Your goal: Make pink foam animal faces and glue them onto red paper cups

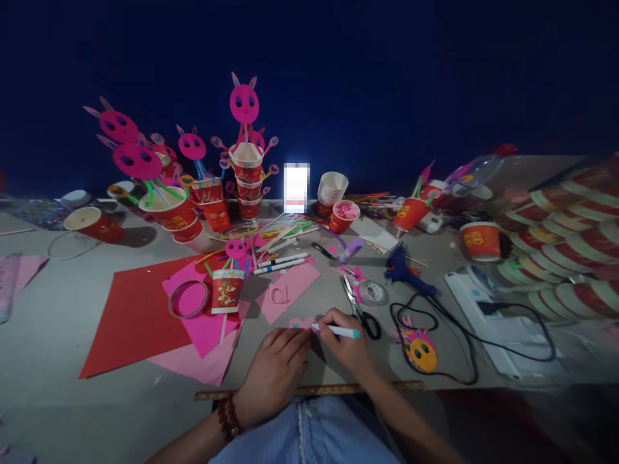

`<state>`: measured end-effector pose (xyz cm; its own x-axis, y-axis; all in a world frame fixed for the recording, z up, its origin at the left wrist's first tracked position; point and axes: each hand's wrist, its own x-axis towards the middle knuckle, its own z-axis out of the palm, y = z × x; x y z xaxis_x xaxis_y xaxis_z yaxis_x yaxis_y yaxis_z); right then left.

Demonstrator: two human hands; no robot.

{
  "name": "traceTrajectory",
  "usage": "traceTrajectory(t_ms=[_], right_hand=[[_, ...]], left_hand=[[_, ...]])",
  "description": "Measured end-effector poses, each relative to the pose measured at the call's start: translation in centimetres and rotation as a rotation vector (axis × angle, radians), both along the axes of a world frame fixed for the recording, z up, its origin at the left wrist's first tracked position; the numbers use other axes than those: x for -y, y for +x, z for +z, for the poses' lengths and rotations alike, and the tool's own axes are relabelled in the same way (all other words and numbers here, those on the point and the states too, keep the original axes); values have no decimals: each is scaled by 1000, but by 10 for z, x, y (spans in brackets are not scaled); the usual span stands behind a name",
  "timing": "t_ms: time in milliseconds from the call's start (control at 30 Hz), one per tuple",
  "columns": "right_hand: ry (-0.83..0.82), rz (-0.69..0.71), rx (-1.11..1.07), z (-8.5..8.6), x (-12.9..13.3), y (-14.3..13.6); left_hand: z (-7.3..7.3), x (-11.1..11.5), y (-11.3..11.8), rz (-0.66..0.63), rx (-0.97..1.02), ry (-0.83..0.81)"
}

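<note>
My right hand (344,341) grips a white marker (341,331) with a green end. The marker's tip points left, at small pink paper cutouts (309,323) with a green patch on one. My left hand (281,357) lies on the table with its fingers stretched out, the fingertips at the cutouts' lower edge. Just beyond them is a pink paper sheet (297,290) with a small square piece on it. To the left stands a red paper cup (227,293) topped by a pink paper face (236,249). Scissors (355,299) lie open right of the sheet.
A glue gun (406,274) and its black cord (454,338) lie right, near a yellow paper face (423,353). Clear tape (372,292) sits by the scissors. Finished cup figures (249,173) stand at the back left; stacked cups (575,245) fill the right. Red paper (130,316) lies left.
</note>
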<state>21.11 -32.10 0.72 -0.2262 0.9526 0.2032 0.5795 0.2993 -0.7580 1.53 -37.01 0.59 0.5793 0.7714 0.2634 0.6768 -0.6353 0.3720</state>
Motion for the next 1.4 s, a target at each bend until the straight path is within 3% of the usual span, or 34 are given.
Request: traceTrajectory(t_ms=[1100,1400], right_hand=[[22,-69,-82,1,3,2],[3,-22,-62,0,1,1]], left_hand=[[8,-1,0,-5,-2,-33],[5,1,-1,32,16,2]])
